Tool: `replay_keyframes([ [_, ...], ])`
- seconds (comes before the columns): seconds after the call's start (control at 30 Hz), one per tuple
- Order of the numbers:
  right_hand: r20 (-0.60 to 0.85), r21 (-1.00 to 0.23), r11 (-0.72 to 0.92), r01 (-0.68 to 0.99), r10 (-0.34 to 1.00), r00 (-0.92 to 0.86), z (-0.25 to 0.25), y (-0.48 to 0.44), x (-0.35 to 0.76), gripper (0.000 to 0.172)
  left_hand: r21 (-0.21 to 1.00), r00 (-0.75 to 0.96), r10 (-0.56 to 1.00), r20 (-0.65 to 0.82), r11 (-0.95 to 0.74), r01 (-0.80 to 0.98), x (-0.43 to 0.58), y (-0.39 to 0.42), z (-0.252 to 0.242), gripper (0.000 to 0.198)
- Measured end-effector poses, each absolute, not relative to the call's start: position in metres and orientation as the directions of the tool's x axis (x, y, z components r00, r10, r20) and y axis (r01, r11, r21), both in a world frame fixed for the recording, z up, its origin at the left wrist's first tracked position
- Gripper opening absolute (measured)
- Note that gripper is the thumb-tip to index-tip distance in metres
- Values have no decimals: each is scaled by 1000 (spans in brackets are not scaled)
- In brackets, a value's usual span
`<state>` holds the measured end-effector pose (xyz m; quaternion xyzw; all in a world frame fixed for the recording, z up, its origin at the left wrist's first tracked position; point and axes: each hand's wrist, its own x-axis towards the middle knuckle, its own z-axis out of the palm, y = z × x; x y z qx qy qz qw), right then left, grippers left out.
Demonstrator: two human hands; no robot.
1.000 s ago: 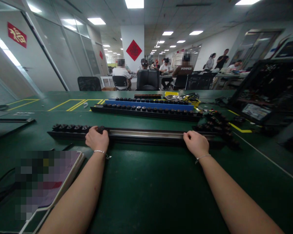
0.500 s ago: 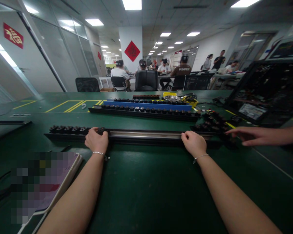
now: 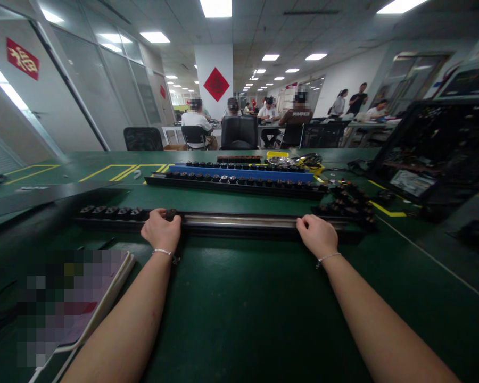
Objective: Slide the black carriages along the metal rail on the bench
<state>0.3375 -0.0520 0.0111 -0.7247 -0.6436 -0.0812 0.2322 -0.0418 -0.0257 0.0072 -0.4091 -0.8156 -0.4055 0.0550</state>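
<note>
A long black rail (image 3: 239, 230) with a shiny metal strip along its middle lies crosswise on the green table. Several small black parts (image 3: 110, 211) stand in a row at its left end. My left hand (image 3: 162, 230) is closed around a small dark part (image 3: 171, 213) on the rail, right of that row. Farther right, my right hand (image 3: 318, 234) has its fingers closed at the rail's edge, pinching the rail. A pile of black parts (image 3: 349, 205) is by the rail's right end.
Behind lie a black rail with parts (image 3: 239, 186) and a blue rail (image 3: 243, 171). A metal dish (image 3: 281, 160) and cables are farther back. A tablet-like object (image 3: 88, 303) is front left; a dark open case (image 3: 423, 149) stands right.
My left hand has slid slightly right along the rail with the small part. The other person's hand at the right has gone from view. A dark flat, blurred shape now extends in at the left.
</note>
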Motion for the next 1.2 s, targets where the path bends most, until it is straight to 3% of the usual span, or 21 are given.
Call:
replay_keyframes([
  [0.4, 395, -245, -63, 968, 905, 158, 14, -53, 337, 34, 609, -633, 665, 397, 325, 724, -32, -31, 15, 35],
  [1.2, 303, -141, -186, 973, 927, 221, 21, -48, 337, 38, 578, -569, 696, 438, 266, 771, -25, -30, 9, 32],
])
